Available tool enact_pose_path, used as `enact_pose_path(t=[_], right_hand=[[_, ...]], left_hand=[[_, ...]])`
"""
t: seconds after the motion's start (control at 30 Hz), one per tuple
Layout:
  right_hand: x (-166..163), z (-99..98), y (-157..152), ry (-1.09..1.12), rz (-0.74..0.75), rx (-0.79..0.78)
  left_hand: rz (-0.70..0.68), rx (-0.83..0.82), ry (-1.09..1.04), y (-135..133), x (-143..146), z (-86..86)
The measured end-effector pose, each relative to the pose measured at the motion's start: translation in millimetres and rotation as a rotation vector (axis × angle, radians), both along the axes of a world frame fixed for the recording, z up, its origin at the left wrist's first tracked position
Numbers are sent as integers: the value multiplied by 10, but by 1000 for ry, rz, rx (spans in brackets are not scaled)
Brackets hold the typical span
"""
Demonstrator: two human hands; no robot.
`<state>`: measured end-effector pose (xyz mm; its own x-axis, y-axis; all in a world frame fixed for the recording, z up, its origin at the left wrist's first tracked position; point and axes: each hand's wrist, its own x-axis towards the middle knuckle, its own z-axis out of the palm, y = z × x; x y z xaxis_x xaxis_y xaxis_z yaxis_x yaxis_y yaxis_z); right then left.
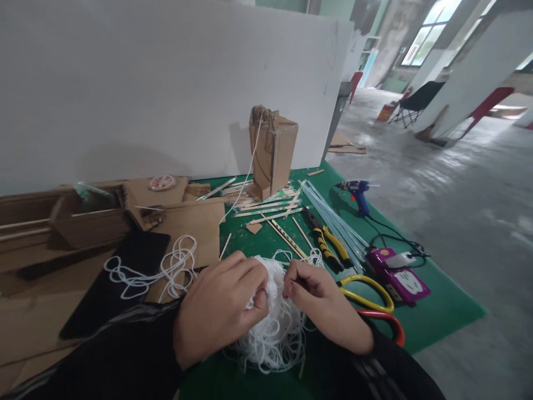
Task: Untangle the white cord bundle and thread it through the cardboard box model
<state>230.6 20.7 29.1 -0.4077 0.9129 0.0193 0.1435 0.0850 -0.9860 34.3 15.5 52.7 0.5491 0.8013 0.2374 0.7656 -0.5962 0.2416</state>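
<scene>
A broad white upright panel (pixel 166 83) backs a green-topped counter (pixel 449 311), on which an upright, tapered brown cardboard box (pixel 281 158) stands toward the rear, a thin white cord running down from its top. Loose loops of white cord (pixel 179 266) lie at left, partly across a flat black rectangular sheet (pixel 125 278). The tangled mass of thin white cord (pixel 270 344) lies centrally at the near side, between and below the two hands. The left hand (pixel 225 303) has its grip clamped on the upper left of this mass, thumb against curled fingers; the right hand (pixel 320 300) is bent at its upper right, though whether its fingertips meet on a strand cannot be told. To the right lie a purple power strip (pixel 397 275) and black-and-yellow pliers (pixel 327 241), neither touched by a hand. The step in hand is judged to be teasing the cord apart. At the scale of the single strand, the next move seems to call for a steadying left grip and a light right-hand pull, since a hard tug could tighten the loops into knots.
</scene>
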Motion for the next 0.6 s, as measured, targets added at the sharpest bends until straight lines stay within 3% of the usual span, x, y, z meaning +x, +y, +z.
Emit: enact_pose_path(t=[0.23,0.6], right_hand=[[-13,5,6,68,4,-30],[-51,-26,-32,75,15,-48]], left_hand=[[-37,-97,-52,19,-18,-3],[-2,-86,-62,18,27,-95]])
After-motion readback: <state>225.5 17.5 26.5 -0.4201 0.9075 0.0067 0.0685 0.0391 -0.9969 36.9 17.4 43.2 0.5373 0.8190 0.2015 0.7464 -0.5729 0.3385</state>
